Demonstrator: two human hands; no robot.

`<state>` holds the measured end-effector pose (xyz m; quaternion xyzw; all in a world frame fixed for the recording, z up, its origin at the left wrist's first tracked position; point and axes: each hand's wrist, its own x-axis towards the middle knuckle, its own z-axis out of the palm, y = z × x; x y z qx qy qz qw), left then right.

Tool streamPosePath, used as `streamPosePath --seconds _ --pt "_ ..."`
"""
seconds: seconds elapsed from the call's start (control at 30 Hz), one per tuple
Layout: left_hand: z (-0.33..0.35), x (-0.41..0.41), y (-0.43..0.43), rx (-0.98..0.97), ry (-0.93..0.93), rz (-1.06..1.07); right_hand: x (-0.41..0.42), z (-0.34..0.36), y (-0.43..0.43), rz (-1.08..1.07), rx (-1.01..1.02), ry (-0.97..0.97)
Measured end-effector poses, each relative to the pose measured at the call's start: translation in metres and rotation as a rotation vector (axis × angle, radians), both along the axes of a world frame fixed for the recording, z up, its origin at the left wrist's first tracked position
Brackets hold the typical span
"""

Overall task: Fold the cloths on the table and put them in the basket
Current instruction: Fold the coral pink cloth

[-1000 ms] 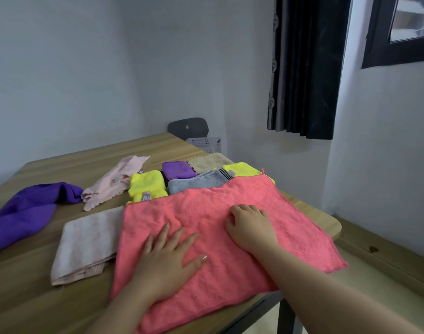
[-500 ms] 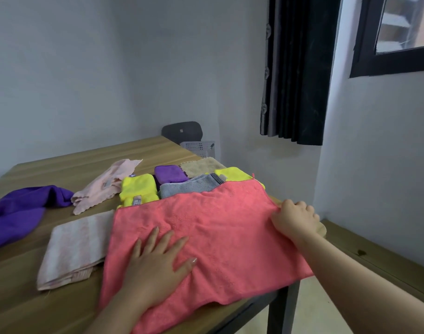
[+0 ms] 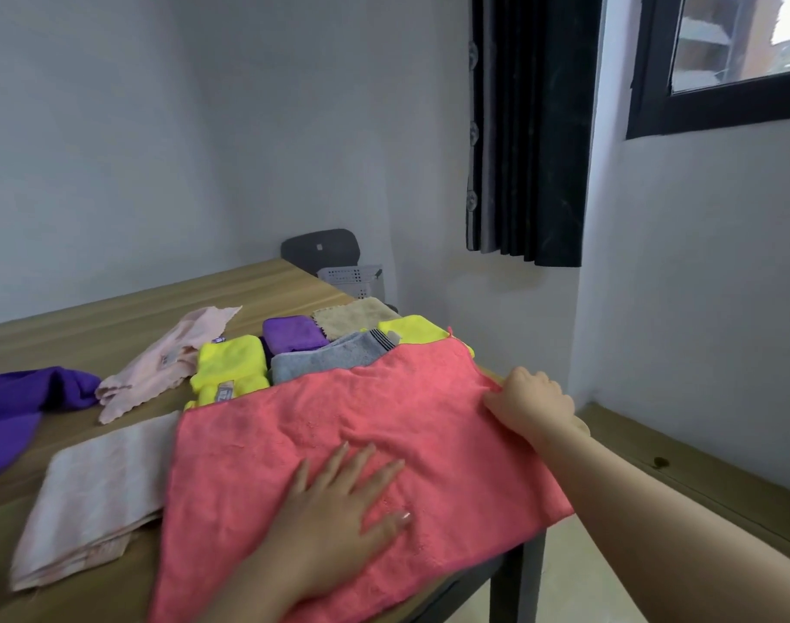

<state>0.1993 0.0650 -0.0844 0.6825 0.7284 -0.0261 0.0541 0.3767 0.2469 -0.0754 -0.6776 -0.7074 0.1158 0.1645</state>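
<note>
A large coral-pink cloth (image 3: 321, 424) lies spread over the near right corner of the wooden table (image 3: 114, 317). My left hand (image 3: 339, 510) presses flat on its middle, fingers apart. My right hand (image 3: 530, 404) grips the cloth's right edge near the far corner. Behind it lie folded cloths: yellow (image 3: 229, 366), purple (image 3: 292, 332), grey (image 3: 321, 361), beige (image 3: 352, 314) and another yellow (image 3: 413, 330). A grey perforated basket (image 3: 352, 276) stands beyond the table's far edge.
A pale striped folded cloth (image 3: 96, 492) lies left of the pink one. A light pink cloth (image 3: 168, 359) and a loose purple cloth (image 3: 20, 406) lie further left. A dark chair back (image 3: 321, 249), a black curtain (image 3: 527, 128) and a low wooden bench (image 3: 698, 478) surround the table.
My right hand slid from the middle of the pink cloth out to its right edge and took hold of it. My left hand stayed pressed flat on the cloth.
</note>
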Motion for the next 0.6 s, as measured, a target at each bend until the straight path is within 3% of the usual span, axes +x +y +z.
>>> streamPosePath --seconds 0.13,0.37,0.5,0.6 --pt "0.001 0.005 0.002 0.007 0.016 0.018 0.006 0.008 0.009 0.030 -0.086 0.149" --pt "0.001 0.019 0.020 -0.004 -0.001 0.069 0.016 0.015 0.021 0.062 -0.054 0.197" --pt "0.012 0.015 0.024 0.065 -0.121 0.058 0.021 0.018 0.028 0.059 -0.029 0.208" --pt "0.019 -0.003 0.015 0.151 -0.020 0.020 0.017 0.021 0.028 0.080 -0.129 0.295"
